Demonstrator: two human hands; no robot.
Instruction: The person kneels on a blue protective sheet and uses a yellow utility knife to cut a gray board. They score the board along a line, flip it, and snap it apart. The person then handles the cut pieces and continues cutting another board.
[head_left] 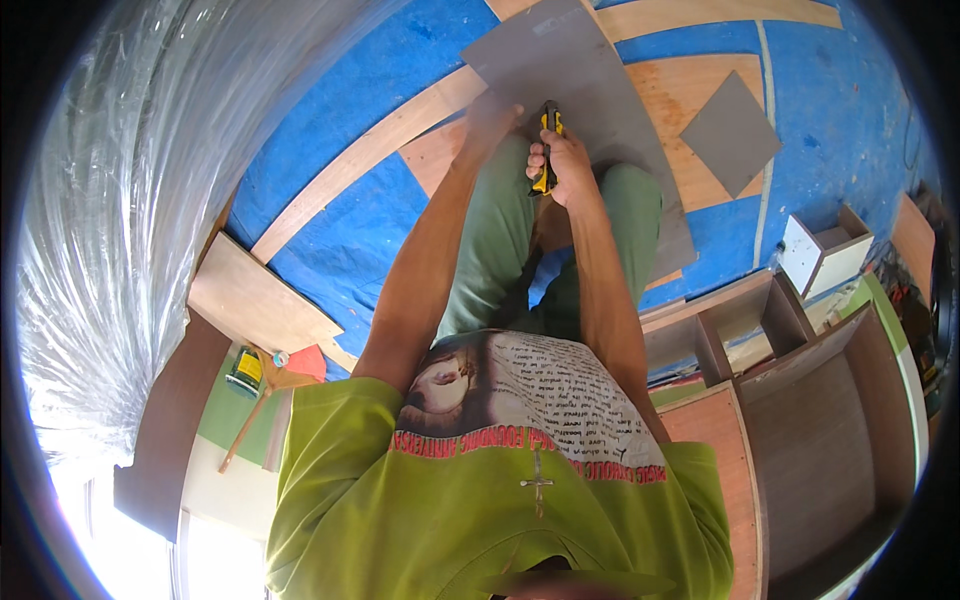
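A yellow and black utility knife [545, 150] is gripped in my right hand [566, 168], its fingers wrapped round the handle above my knees. Whether a blade is out I cannot tell. Beneath it lies a long dark grey sheet [590, 75], running from the far side down past my right knee. My left hand [490, 122] is at the sheet's left edge, blurred, so the finger positions do not show clearly. Both forearms reach forward over my green trousers.
Blue tarp [330, 215] covers the floor under wooden strips [375, 150]. A grey square piece [731, 134] lies on plywood at the right. Nearby stand a small white box [822, 255] and a grey cabinet frame [820, 450]. Clear plastic sheeting [140, 200] hangs at the left.
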